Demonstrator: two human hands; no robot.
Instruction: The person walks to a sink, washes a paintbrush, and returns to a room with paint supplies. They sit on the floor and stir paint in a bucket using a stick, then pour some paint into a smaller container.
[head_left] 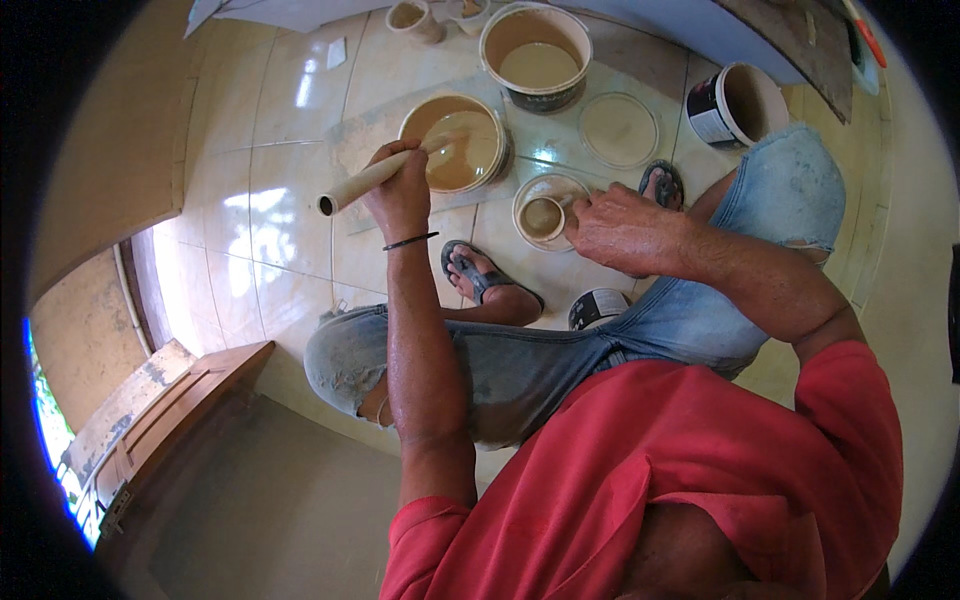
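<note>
My left hand [402, 190] is wrapped round a thick, pale hollow tube [360, 186]. The tube's open end points left, and its other end slants into a round bucket [497, 165] of tan liquid. To the right, my right hand [620, 230] grips a small cup [543, 219] by its side. Something tan shows inside the cup. Under or just behind it is a round, pale lid or dish [520, 190]; whether the cup rests on it I cannot tell.
A larger bucket [487, 55] with pale liquid stands behind. Nearby lie a round lid [618, 130] and a tipped dark-and-white bucket [710, 110]. Small tubs [425, 30] sit at the back. Another container [598, 308] is by my legs. A wooden panel [190, 410] is at lower left.
</note>
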